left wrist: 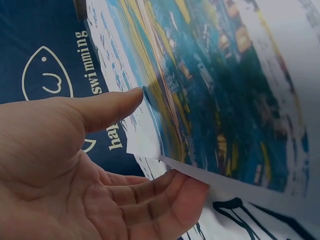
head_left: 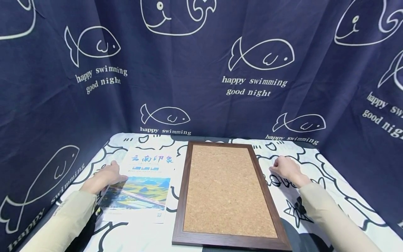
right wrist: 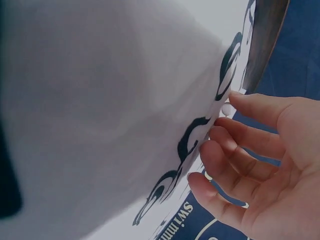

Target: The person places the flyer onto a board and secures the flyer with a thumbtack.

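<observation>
A printed poster (head_left: 148,196) with blue Chinese lettering and a landscape picture lies on the patterned cloth at the left. My left hand (head_left: 105,177) is at its left edge. In the left wrist view, the thumb (left wrist: 112,107) lies over the printed side while the fingertips (left wrist: 192,192) are at the sheet's edge, partly beneath it. To the poster's right lies a cork board (head_left: 231,189) in a dark brown wooden frame. My right hand (head_left: 288,169), its fingers loosely bent and holding nothing, is close over the cloth to the right of the frame.
Black cartoon outlines cover the white tablecloth (head_left: 333,196). Dark blue curtains (head_left: 201,87) with white fish and lettering enclose the back and both sides of the table. Something black (head_left: 89,224) shows beneath the left sleeve, near the poster's lower left corner.
</observation>
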Demonstrator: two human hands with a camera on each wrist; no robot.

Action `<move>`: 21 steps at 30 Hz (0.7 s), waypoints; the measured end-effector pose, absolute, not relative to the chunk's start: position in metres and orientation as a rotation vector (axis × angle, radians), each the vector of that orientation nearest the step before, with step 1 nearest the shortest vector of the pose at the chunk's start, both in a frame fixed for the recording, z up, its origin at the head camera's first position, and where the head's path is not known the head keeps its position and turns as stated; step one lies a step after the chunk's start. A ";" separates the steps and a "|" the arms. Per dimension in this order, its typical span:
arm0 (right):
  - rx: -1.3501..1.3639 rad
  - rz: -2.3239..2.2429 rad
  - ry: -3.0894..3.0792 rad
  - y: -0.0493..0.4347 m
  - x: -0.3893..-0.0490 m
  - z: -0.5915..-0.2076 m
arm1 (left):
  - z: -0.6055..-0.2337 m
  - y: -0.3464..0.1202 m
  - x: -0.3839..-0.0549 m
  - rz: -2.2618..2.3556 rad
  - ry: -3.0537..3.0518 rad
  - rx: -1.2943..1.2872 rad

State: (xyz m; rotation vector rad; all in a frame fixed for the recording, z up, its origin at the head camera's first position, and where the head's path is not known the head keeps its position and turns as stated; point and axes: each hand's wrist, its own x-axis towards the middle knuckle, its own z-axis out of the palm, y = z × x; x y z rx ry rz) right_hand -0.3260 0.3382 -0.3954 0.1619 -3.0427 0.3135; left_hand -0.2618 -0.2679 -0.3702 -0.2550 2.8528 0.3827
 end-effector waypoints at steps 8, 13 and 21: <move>0.069 0.267 -3.066 0.332 -0.328 -0.393 | -0.373 -0.267 -0.265 0.374 2.844 -0.227; 0.050 0.255 -3.079 0.331 -0.328 -0.392 | -0.377 -0.268 -0.264 0.358 2.850 -0.207; 0.073 0.278 -3.072 0.335 -0.324 -0.391 | -0.377 -0.276 -0.252 0.439 2.837 -0.203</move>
